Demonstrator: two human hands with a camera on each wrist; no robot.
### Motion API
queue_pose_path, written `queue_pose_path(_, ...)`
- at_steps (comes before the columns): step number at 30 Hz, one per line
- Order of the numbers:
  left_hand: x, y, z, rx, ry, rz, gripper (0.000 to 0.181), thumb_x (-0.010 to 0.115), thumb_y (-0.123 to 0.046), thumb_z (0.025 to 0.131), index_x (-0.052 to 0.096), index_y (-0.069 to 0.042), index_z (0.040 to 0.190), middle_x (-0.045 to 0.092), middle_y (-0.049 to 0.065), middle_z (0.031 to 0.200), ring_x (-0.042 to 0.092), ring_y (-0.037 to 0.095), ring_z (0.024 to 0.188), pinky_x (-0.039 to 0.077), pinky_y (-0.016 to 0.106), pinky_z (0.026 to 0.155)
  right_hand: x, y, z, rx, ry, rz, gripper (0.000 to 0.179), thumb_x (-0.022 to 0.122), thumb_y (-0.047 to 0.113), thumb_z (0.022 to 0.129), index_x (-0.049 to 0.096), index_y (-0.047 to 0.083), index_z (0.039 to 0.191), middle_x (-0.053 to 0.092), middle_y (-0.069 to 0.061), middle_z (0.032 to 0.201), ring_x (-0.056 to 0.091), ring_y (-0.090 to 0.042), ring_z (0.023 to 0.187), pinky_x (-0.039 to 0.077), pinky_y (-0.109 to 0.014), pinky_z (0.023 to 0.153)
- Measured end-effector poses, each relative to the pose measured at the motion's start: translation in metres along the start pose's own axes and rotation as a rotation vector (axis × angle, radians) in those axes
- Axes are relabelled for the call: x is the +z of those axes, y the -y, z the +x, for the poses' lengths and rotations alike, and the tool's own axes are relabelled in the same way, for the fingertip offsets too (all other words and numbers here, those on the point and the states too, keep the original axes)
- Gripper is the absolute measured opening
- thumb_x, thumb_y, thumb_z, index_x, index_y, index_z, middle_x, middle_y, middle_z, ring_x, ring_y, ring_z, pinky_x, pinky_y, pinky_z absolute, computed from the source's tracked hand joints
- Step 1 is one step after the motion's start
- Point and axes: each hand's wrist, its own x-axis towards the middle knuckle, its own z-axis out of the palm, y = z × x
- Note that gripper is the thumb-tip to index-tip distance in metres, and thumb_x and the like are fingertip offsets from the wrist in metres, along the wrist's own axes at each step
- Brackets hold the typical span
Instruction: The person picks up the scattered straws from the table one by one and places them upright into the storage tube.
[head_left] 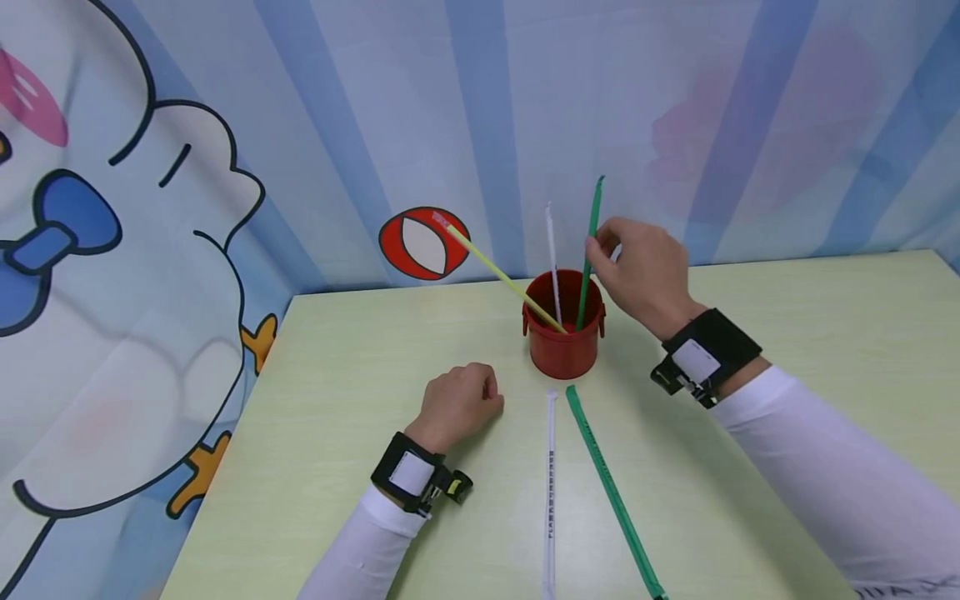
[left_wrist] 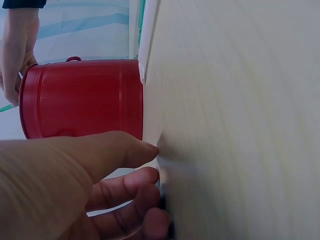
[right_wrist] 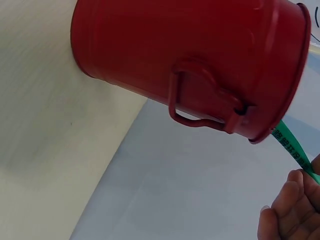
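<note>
White-sleeved, the left hand [head_left: 453,406] rests on the pale table [head_left: 360,350], fingers loosely curled, holding nothing. Rightward, the red bucket [head_left: 562,357] has the green stick [head_left: 596,212] standing in it, thumb and fingers of the right hand [head_left: 648,271] pinching it above the rim. The stick should handle light and bendy (its printed surface perhaps slippery), so a high, gentle pinch suits.
</note>
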Motion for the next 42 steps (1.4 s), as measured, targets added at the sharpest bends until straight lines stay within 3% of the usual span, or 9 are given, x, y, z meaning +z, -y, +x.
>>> queue_pose_path(20,0.002,-0.003,0.001,-0.018,0.007,-0.002,0.024,0.070,-0.017,0.091,0.059,-0.016,0.070,0.052,-0.003,0.063,0.051,0.013,0.062,0.035,0.028,0.054,0.017,-0.010,-0.005,0.029,0.129,-0.055,0.027,0.057,0.027,0.100,0.071,0.004,0.096,0.074,-0.014,0.085,0.062,-0.027,0.066,0.042,-0.031,0.050)
queue_pose_path(36,0.002,0.000,0.002,-0.018,0.007,0.004,0.023,0.070,-0.017,0.091,0.059,-0.016,0.071,0.052,-0.003,0.063,0.051,0.013,0.061,0.035,0.027,0.053,0.013,-0.013,-0.008,0.026,0.133,-0.048,0.030,0.053,0.029,0.098,0.072,0.005,0.094,0.074,-0.012,0.086,0.062,-0.026,0.068,0.042,-0.032,0.050)
queue_pose_path(42,0.002,0.000,0.002,-0.017,0.007,0.007,0.024,0.070,-0.018,0.092,0.059,-0.016,0.071,0.053,-0.004,0.064,0.051,0.013,0.062,0.035,0.027,0.054,0.006,-0.019,-0.016,0.060,0.148,-0.048,0.029,0.051,0.027,0.097,0.071,0.006,0.093,0.073,-0.011,0.084,0.059,-0.025,0.066,0.041,-0.032,0.050)
